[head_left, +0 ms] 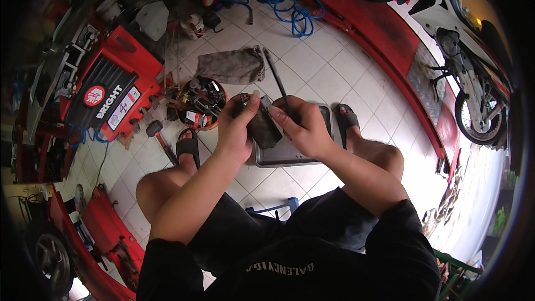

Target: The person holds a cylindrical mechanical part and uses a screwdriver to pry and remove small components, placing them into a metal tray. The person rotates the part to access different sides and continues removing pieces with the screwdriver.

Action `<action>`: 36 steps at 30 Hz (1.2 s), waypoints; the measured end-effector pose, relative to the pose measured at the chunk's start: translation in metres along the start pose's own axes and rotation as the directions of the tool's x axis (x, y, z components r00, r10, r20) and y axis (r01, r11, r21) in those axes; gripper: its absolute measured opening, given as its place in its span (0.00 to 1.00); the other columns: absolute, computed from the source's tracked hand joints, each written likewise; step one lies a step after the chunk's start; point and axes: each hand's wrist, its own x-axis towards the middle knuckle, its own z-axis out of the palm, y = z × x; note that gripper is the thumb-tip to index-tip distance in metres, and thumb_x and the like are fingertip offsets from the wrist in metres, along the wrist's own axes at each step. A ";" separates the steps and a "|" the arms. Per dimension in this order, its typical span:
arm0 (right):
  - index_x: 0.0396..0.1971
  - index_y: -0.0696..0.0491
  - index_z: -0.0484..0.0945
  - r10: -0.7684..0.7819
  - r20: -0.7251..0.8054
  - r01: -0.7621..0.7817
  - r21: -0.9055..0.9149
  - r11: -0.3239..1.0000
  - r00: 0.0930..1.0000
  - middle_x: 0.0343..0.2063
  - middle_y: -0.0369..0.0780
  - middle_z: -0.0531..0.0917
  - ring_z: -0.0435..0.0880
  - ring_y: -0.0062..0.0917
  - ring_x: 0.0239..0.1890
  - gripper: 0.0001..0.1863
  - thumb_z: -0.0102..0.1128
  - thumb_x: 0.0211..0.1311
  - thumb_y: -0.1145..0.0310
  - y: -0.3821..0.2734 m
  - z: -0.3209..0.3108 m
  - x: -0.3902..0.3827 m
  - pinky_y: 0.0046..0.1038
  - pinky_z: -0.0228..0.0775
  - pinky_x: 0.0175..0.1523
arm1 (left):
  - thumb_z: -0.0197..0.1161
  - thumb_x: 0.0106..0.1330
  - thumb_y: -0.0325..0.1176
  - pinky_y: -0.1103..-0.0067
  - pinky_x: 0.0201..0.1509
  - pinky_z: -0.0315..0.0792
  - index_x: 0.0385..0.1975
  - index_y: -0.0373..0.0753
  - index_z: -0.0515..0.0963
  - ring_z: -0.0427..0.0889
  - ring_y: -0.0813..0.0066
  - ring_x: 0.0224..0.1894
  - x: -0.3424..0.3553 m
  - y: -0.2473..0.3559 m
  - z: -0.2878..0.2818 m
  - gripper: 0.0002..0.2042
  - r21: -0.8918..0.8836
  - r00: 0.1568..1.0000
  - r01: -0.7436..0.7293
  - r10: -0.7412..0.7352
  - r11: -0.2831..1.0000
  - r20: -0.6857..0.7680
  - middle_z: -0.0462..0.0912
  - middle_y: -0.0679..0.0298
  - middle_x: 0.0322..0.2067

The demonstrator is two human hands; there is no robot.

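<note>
My left hand (237,125) is closed around a dark, blocky, greasy-looking metal part (265,132), its thumb lying along the top. From the right, my right hand (304,125) meets the part, its fingers curled round a long thin dark rod-like tool (274,75) that points away from me. The tool's near end is hidden in the fingers, so its kind cannot be made out. Both hands are over a shallow grey metal tray (284,160) on the floor between my feet.
A grey stained rag (231,66) lies beyond my hands. Left of them are a round bin of tools (222,120), a hammer (161,139) and a red-and-black machine (106,89). Blue hose (298,19) coils at the back. A red lift platform (384,39) with a motorcycle (457,50) borders the right.
</note>
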 end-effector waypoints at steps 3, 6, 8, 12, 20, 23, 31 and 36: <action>0.49 0.62 0.75 0.017 0.031 -0.022 0.172 0.985 0.999 0.23 0.40 0.80 0.76 0.17 0.27 0.19 0.60 0.73 0.59 -0.003 -0.003 -0.001 0.25 0.70 0.32 | 0.70 0.68 0.44 0.71 0.47 0.78 0.44 0.37 0.75 0.82 0.70 0.41 0.011 0.017 -0.010 0.18 -0.160 0.994 0.112 -0.108 0.981 0.030 0.81 0.63 0.37; 0.52 0.60 0.69 0.064 0.178 -0.082 0.094 0.992 0.982 0.31 0.36 0.76 0.73 0.15 0.24 0.13 0.48 0.79 0.65 -0.002 -0.012 -0.006 0.21 0.67 0.29 | 0.64 0.69 0.52 0.64 0.50 0.78 0.47 0.39 0.75 0.82 0.58 0.44 0.019 0.042 -0.011 0.21 -0.277 0.979 0.192 -0.202 0.942 -0.008 0.81 0.56 0.39; 0.42 0.61 0.73 0.003 0.253 0.000 -0.012 1.000 0.967 0.25 0.39 0.77 0.77 0.22 0.20 0.10 0.48 0.78 0.68 -0.010 -0.012 -0.012 0.26 0.69 0.28 | 0.63 0.70 0.52 0.63 0.51 0.78 0.46 0.37 0.75 0.82 0.57 0.45 0.024 0.054 -0.016 0.21 -0.335 0.991 0.127 -0.135 0.934 0.000 0.81 0.55 0.39; 0.32 0.62 0.74 -0.235 0.269 0.292 -0.194 0.937 0.934 0.21 0.50 0.77 0.76 0.49 0.23 0.10 0.54 0.72 0.71 -0.013 -0.004 -0.020 0.41 0.67 0.31 | 0.61 0.72 0.51 0.63 0.52 0.79 0.45 0.36 0.75 0.82 0.57 0.44 0.028 0.072 -0.025 0.21 -0.387 0.996 0.072 -0.085 0.919 -0.016 0.81 0.55 0.40; 0.32 0.62 0.74 -0.142 0.242 0.213 -0.299 0.930 0.960 0.21 0.53 0.78 0.76 0.53 0.25 0.09 0.55 0.72 0.72 -0.016 -0.004 -0.022 0.44 0.67 0.32 | 0.66 0.70 0.44 0.66 0.50 0.80 0.44 0.39 0.74 0.82 0.65 0.41 0.031 0.065 -0.034 0.16 -0.152 0.969 -0.206 0.181 0.967 -0.168 0.80 0.59 0.39; 0.32 0.62 0.73 -0.154 0.232 0.222 -0.304 0.927 0.960 0.20 0.53 0.78 0.77 0.54 0.25 0.09 0.55 0.72 0.72 -0.014 -0.005 -0.023 0.45 0.67 0.32 | 0.66 0.70 0.44 0.66 0.48 0.81 0.44 0.39 0.74 0.82 0.66 0.40 0.030 0.063 -0.035 0.16 -0.125 0.967 -0.221 0.201 0.967 -0.156 0.80 0.59 0.39; 0.33 0.61 0.74 -0.219 0.215 0.290 -0.396 0.871 0.952 0.20 0.53 0.79 0.78 0.53 0.24 0.09 0.57 0.71 0.71 -0.009 -0.001 -0.023 0.44 0.69 0.31 | 0.69 0.68 0.44 0.66 0.48 0.82 0.44 0.36 0.73 0.83 0.64 0.38 0.026 0.063 -0.035 0.19 -0.085 0.955 -0.261 0.244 0.962 -0.166 0.81 0.58 0.39; 0.36 0.63 0.75 -0.102 0.171 0.156 -0.341 0.927 0.980 0.20 0.51 0.81 0.81 0.43 0.20 0.12 0.64 0.68 0.68 -0.015 0.003 -0.022 0.38 0.70 0.28 | 0.71 0.66 0.43 0.67 0.47 0.83 0.43 0.36 0.73 0.84 0.65 0.39 0.023 0.061 -0.030 0.19 -0.041 0.943 -0.297 0.286 0.954 -0.172 0.81 0.59 0.39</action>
